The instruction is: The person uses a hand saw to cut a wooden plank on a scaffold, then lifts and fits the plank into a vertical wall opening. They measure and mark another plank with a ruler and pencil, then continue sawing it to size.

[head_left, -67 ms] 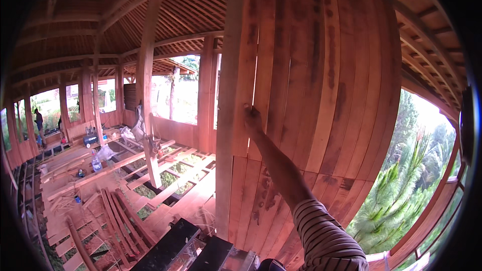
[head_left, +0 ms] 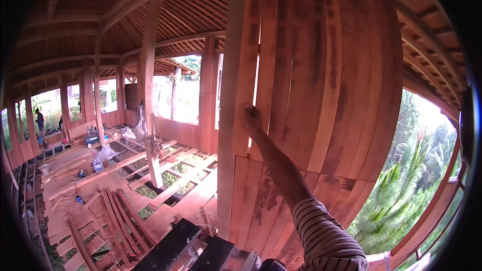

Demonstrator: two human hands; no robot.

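My right arm, in a striped sleeve, reaches up from the lower right to a wall of upright reddish-brown boards (head_left: 321, 120). My right hand (head_left: 254, 119) is closed at the edge of a narrow wooden plank (head_left: 247, 65) near the wall's left end. Its fingers are bent at the edge, and where the tips lie is partly hidden. Bright light shows through a slit between this plank and the neighbouring board (head_left: 267, 65). A thick upright post (head_left: 228, 120) stands just left of the plank. My left hand is out of the picture.
Black slabs (head_left: 168, 246) lie below the wall. Left of it, open floor joists (head_left: 173, 185) have gaps over the ground, with loose curved timbers (head_left: 118, 221) nearby. A blue compressor (head_left: 92, 141) and a person (head_left: 39, 125) are farther back. Greenery (head_left: 396, 200) shows outside, right.
The bright slit beside the plank has widened above my right hand. My hand stays at the same place on the plank, and the view has shifted slightly.
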